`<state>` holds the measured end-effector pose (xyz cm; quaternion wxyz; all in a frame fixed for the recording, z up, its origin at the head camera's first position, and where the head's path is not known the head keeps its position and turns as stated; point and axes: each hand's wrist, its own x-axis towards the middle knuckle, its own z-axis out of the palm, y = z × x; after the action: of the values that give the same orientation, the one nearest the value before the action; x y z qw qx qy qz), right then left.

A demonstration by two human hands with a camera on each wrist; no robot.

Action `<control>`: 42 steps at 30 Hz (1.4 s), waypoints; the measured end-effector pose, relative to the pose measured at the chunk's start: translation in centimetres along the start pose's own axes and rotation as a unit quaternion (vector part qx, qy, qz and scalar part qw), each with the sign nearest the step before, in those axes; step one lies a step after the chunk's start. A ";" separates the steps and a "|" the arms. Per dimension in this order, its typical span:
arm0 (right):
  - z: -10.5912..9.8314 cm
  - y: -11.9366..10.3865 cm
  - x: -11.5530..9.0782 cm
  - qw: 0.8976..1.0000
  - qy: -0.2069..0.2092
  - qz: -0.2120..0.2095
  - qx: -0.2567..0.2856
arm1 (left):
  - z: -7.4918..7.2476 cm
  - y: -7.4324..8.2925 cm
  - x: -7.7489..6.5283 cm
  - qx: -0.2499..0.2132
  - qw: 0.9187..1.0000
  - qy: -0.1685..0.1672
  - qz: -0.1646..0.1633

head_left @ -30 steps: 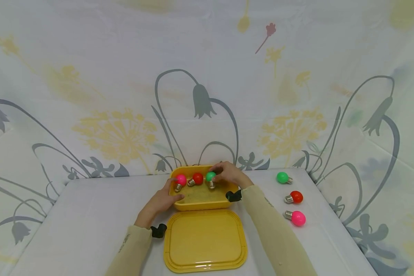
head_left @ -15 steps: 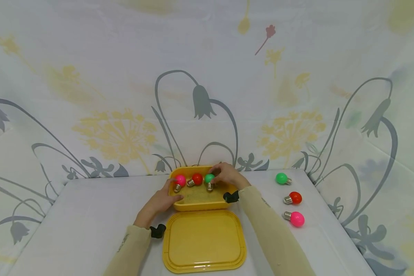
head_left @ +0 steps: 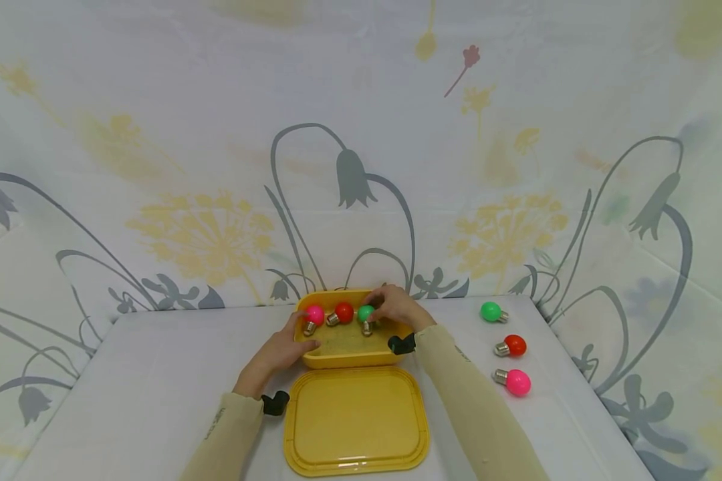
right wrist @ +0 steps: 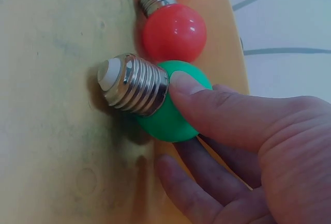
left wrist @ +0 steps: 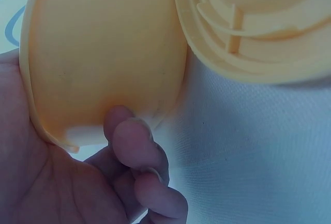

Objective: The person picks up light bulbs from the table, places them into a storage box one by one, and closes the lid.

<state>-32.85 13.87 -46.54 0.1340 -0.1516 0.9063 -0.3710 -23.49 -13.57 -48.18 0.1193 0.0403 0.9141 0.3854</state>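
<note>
A yellow plastic box [head_left: 350, 361] stands at the back middle of the table. In it lie a pink light bulb [head_left: 315, 314], a red light bulb [head_left: 344, 311] and a green light bulb [head_left: 365, 312], side by side along the far wall. My right hand [head_left: 398, 306] pinches the green bulb by its round part, thumb on top, as the right wrist view shows; its metal screw base [right wrist: 139, 85] points away from the palm. At the box's left end, my left hand [head_left: 279, 349] grips the wall [left wrist: 103, 43].
In front of the box lies a yellow lid [head_left: 356, 422]. To the right on the white table [head_left: 156, 387] are another green bulb [head_left: 491, 311], another red bulb [head_left: 515, 345] and another pink bulb [head_left: 519, 383]. A flower-patterned cloth [head_left: 216, 133] hangs behind.
The head view has shifted slightly. My right hand stays on the green bulb, with hardly any movement, and my left hand keeps its place at the box.
</note>
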 end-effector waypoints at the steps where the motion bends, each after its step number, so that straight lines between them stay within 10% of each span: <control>1: 0.0 0.0 0.0 1.000 -0.001 0.000 0.001 | 0.0 0.0 0.0 0.001 1.000 -0.001 -0.001; 14: -0.7 0.0 -0.5 0.992 -0.014 -0.007 0.123 | -0.1 0.0 -0.1 -0.003 1.000 0.000 0.003; 42: -1.2 0.4 -0.8 0.976 0.009 -0.038 0.214 | 0.1 0.3 -0.1 0.008 1.000 0.007 0.000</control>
<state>-32.57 15.20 -45.92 0.1412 -0.1501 0.8005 -0.5627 -23.43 -13.30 -47.99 0.1121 0.0387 0.9181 0.3782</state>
